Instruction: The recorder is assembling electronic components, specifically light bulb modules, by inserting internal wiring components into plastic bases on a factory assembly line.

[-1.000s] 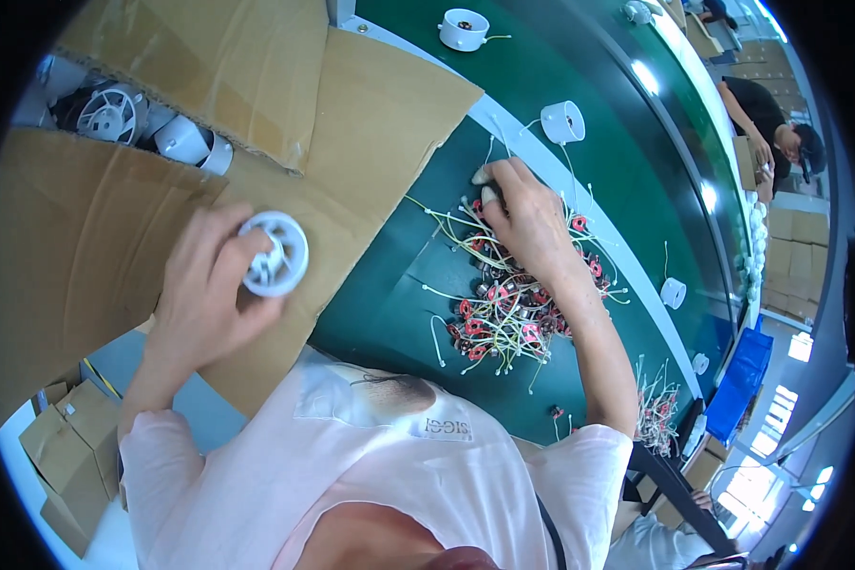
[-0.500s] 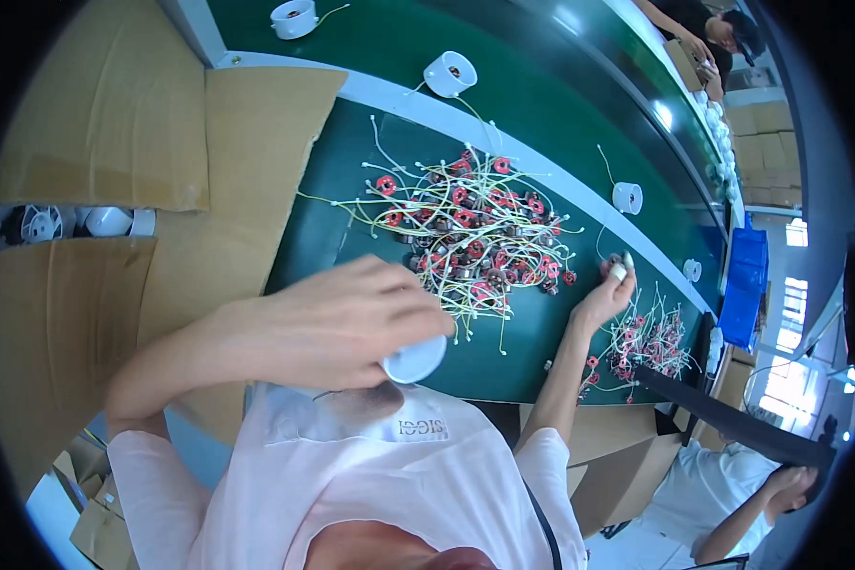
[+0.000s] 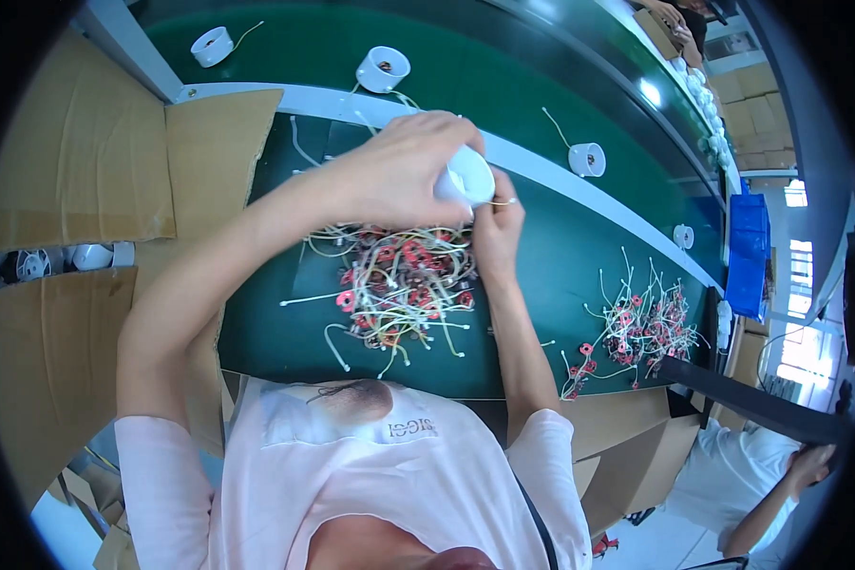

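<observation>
My left hand [image 3: 404, 171] is closed round a white round plastic housing [image 3: 470, 179], held tilted above the far part of a tangled heap. Against the housing's right side is my right hand [image 3: 497, 233], its fingers bent and pressed together. A pale wire end [image 3: 505, 201] with a small connector sticks out by those fingers; anything else they hold is hidden. Below both hands lies the heap of wired parts [image 3: 394, 275], red and dark pieces with pale yellow and white leads. Part of it is covered by my left hand and forearm.
Several white housings [image 3: 383, 69] stand along the green belt beyond a pale rail [image 3: 551, 176]. A second wired heap [image 3: 646, 323] lies at right, near a black bar [image 3: 741, 394]. Cardboard [image 3: 220, 142] borders the left; a blue bin [image 3: 749, 252] stands far right. Two other people are at the right.
My left hand has carried the white housing from near my chest up and away over the heap. My right hand has come left from the rail and now meets the housing. The view has shifted.
</observation>
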Demonstrator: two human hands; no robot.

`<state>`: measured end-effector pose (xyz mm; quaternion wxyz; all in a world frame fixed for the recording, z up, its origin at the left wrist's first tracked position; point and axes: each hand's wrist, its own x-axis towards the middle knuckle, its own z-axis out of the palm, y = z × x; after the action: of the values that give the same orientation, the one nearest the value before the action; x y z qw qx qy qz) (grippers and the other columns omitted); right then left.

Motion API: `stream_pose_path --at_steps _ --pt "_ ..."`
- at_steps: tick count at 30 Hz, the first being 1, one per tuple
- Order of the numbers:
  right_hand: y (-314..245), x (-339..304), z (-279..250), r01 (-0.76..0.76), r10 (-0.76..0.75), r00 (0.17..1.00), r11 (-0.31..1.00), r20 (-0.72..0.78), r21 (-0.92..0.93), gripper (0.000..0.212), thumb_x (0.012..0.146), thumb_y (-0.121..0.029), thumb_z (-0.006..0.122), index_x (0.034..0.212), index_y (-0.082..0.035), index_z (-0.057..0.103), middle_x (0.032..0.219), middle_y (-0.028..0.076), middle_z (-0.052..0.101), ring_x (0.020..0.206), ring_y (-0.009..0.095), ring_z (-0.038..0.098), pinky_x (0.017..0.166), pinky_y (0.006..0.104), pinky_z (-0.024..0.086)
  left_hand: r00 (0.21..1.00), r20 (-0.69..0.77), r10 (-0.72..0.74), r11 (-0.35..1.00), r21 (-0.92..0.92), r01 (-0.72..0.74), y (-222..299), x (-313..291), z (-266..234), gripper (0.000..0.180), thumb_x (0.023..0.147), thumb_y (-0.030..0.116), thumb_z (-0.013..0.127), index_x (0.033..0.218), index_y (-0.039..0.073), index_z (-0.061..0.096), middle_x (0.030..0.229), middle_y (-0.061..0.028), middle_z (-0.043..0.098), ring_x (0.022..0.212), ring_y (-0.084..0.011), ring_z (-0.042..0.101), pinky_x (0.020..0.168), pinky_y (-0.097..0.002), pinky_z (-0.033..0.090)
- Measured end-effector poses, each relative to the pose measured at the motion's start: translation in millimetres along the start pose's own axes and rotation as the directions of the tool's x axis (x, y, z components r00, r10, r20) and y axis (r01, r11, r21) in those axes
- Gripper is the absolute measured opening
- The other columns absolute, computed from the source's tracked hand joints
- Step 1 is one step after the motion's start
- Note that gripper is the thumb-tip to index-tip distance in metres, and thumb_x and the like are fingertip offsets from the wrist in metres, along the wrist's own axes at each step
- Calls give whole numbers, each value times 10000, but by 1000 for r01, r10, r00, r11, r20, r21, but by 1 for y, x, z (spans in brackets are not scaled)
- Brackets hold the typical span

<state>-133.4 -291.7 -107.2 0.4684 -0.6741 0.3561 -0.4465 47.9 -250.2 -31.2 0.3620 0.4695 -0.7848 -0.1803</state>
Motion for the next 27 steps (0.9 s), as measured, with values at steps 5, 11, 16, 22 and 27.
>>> stream_pose_path --at_steps 5,11,16,22,27 --pt "-7 -4 11 24 -19 999 994 49 -111 226 889 3 451 1100 20 532 992 62 595 907 106 546 816 256 438 861 326 -390 860 -203 467 -12 8 -8 549 678 276 684 1104 28 442 968 -153 565 868 -250 568 768 -324 450" --pt "-5 5 -17 75 -55 985 990 -161 117 214 896 -20 462 1093 28 532 972 73 594 868 118 549 807 256 437 830 191 -524 812 -182 554 -18 3 -16 624 633 329 674 1103 -11 445 917 -199 602 826 -295 603 723 -356 466" --pt "-6 19 -42 70 -46 981 990 -186 123 225 910 -47 459 1111 32 521 962 84 589 834 123 550 805 257 440 867 58 -495 860 172 480 -32 28 -18 560 674 314 668 1101 27 445 929 -161 592 780 -208 604 648 -298 478" --pt "12 6 -63 -5 31 986 988 -166 158 233 919 -59 447 1124 30 515 953 94 584 808 121 551 778 262 460 808 317 -497 858 38 513 -16 -3 -11 592 660 323 671 1112 11 450 951 -175 602 802 -239 611 674 -328 479" --pt "-3 9 -53 -87 130 987 921 -89 381 241 914 -76 467 1129 21 514 958 104 574 788 131 552 700 253 484 803 239 -546 779 -209 592 -13 -11 -17 581 685 297 666 1146 30 435 943 -138 605 778 -214 612 667 -331 480"
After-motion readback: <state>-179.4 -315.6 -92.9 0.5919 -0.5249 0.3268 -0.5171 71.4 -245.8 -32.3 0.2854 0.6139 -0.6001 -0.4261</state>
